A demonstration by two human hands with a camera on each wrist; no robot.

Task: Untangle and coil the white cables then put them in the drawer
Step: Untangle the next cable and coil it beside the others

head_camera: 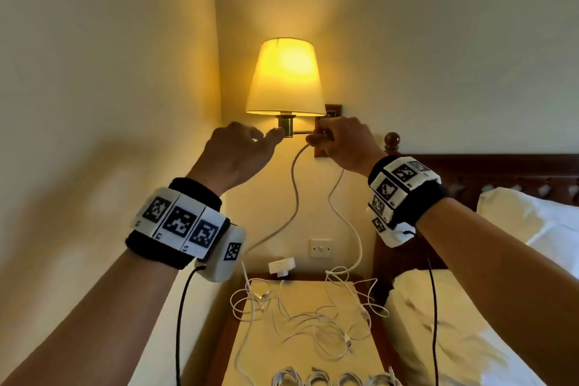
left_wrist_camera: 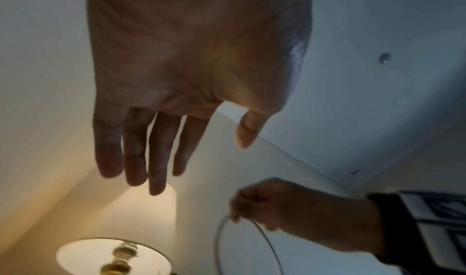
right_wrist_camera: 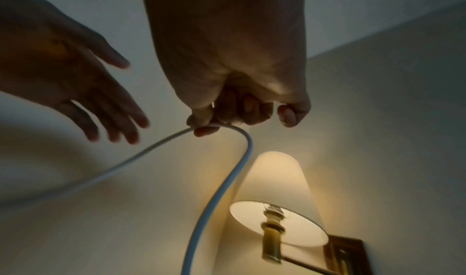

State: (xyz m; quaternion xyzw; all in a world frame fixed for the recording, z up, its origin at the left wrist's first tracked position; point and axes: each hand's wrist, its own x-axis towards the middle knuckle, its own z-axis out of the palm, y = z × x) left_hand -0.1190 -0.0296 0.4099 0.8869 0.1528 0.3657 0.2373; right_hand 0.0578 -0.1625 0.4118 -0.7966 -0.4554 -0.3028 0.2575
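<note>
My right hand [head_camera: 326, 138] is raised in front of the wall lamp and grips a white cable [head_camera: 294, 185] at its bend; in the right wrist view the fingers [right_wrist_camera: 206, 128] curl round the cable [right_wrist_camera: 242, 159]. Both strands hang down to a tangle of white cables [head_camera: 313, 323] on the nightstand [head_camera: 366, 363]. My left hand [head_camera: 250, 141] is held up just left of the right one, fingers [left_wrist_camera: 136, 159] straight and spread, holding nothing. Several coiled white cables [head_camera: 332, 381] lie at the nightstand's front edge. No drawer shows.
A lit wall lamp [head_camera: 285, 78] on a brass arm sits just behind my hands. A white charger block [head_camera: 282, 266] lies at the back of the nightstand, below a wall socket [head_camera: 320, 248]. A bed with a white pillow [head_camera: 532, 229] and dark headboard [head_camera: 485, 169] is on the right.
</note>
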